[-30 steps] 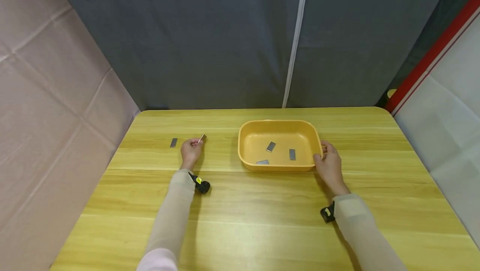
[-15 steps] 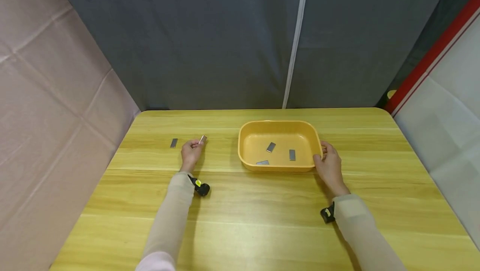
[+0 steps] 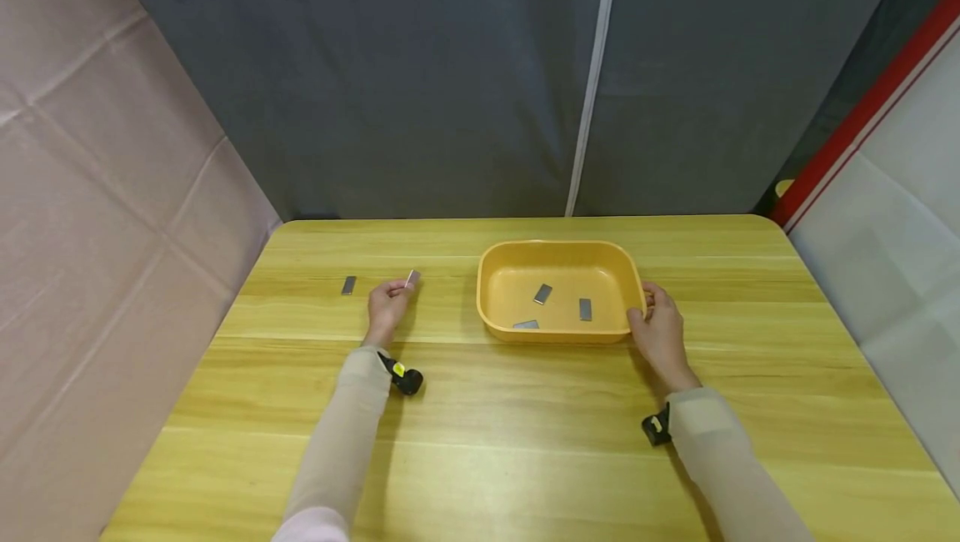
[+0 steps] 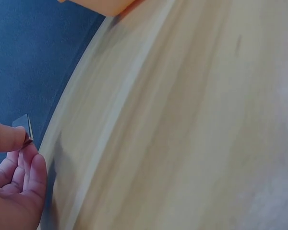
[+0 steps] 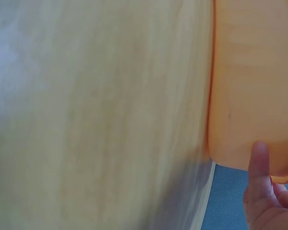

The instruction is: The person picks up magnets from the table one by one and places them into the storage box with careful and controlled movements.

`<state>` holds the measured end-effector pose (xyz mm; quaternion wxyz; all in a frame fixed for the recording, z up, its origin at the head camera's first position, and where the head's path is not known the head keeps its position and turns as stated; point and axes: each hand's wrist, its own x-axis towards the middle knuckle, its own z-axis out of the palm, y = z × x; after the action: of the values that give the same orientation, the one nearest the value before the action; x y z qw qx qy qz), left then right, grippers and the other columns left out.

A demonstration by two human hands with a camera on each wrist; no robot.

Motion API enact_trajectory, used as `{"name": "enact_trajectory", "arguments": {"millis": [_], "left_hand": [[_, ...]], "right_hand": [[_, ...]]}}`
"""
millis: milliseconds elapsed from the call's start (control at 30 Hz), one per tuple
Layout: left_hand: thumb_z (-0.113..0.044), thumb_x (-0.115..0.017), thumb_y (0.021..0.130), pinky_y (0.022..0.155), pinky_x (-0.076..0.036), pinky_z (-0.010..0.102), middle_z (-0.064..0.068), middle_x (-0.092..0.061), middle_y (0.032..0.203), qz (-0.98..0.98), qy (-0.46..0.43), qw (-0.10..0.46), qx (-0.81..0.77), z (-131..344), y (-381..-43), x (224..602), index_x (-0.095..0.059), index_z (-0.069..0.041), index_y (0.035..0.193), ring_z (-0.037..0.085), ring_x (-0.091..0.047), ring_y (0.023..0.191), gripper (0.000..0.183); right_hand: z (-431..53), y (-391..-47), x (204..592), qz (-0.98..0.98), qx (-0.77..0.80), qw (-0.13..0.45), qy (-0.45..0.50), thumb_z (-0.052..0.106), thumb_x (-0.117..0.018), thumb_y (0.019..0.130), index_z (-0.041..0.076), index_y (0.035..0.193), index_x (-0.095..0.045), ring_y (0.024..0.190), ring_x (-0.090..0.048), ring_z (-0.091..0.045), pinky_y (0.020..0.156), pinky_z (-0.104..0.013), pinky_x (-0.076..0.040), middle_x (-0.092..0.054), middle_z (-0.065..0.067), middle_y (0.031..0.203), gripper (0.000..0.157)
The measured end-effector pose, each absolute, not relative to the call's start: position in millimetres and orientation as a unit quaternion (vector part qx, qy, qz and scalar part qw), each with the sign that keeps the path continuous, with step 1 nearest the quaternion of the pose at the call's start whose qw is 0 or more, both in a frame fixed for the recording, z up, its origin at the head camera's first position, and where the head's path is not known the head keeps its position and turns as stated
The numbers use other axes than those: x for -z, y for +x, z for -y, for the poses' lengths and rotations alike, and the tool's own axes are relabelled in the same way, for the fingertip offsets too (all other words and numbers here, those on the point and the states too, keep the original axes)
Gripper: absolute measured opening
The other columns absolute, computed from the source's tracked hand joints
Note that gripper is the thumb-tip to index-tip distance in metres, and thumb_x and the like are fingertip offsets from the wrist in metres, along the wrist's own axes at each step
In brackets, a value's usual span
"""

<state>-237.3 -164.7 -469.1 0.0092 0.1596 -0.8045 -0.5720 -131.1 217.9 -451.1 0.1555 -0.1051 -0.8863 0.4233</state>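
My left hand (image 3: 387,305) pinches a small flat metal rectangle (image 3: 412,278) between thumb and fingers, just above the table. In the left wrist view the thumb and fingertips cover the lower end of this shiny piece (image 4: 24,123). A similar grey rectangle (image 3: 348,285) lies on the table to the left of that hand. My right hand (image 3: 660,335) grips the right end of a yellow plastic basin (image 3: 555,336). Its thumb (image 5: 259,160) lies against the basin's outer wall in the right wrist view. Inside the basin rest three grey rectangles, one of them (image 3: 585,309) nearest the right hand.
The wood-grain table (image 3: 510,442) has rounded far corners. A dark grey curtain (image 3: 420,92) hangs behind its far edge. Pale cloth (image 3: 112,217) borders the left side, and a white panel (image 3: 892,217) with a red strip stands at the right.
My left hand, with the metal rectangle in it, has moved slightly to the right, toward the basin. The right hand and the basin have stayed in place.
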Motion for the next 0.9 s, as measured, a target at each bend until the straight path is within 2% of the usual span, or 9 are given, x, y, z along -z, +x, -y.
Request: {"name": "enact_trajectory", "arguments": {"millis": [200, 500, 667, 900], "left_hand": [[-0.014, -0.057, 0.085, 0.059, -0.041, 0.015, 0.013, -0.058, 0.094, 0.795, 0.146, 0.007, 0.589, 159, -235, 467, -0.060, 0.004, 0.101, 0.014, -0.052, 0.076, 0.025], [-0.015, -0.057, 0.087, 0.064, -0.046, 0.023, 0.014, -0.058, 0.092, 0.786, 0.124, -0.010, 0.606, 155, -230, 460, -0.058, 0.004, 0.103, 0.026, -0.058, 0.084, 0.025], [-0.018, -0.058, 0.086, 0.065, -0.046, 0.023, 0.011, -0.058, 0.093, 0.790, 0.114, -0.017, 0.602, 150, -229, 457, -0.058, 0.002, 0.104, 0.023, -0.058, 0.084, 0.027], [-0.018, -0.057, 0.085, 0.077, -0.045, 0.037, 0.012, -0.057, 0.095, 0.784, 0.076, -0.025, 0.616, 138, -224, 445, -0.057, 0.001, 0.104, 0.027, -0.056, 0.090, 0.027]], "right_hand": [[-218, -131, 451, 0.888, -0.419, 0.156, -0.103, -0.001, -0.045, 0.081, -0.011, 0.121, -0.041, 0.078, -0.049, -0.030, 0.063, -0.036, -0.040, -0.049, -0.024, 0.097, 0.041], [-218, -131, 451, 0.889, -0.418, 0.160, -0.099, -0.001, -0.045, 0.081, -0.011, 0.121, -0.041, 0.078, -0.049, -0.030, 0.063, -0.035, -0.040, -0.048, -0.024, 0.096, 0.041], [-219, -131, 452, 0.888, -0.419, 0.162, -0.094, -0.002, -0.045, 0.081, -0.012, 0.121, -0.041, 0.077, -0.049, -0.030, 0.062, -0.035, -0.041, -0.049, -0.025, 0.097, 0.041], [-218, -131, 452, 0.888, -0.419, 0.163, -0.096, -0.002, -0.046, 0.081, -0.012, 0.121, -0.041, 0.076, -0.049, -0.029, 0.061, -0.033, -0.040, -0.049, -0.024, 0.096, 0.041]]}}
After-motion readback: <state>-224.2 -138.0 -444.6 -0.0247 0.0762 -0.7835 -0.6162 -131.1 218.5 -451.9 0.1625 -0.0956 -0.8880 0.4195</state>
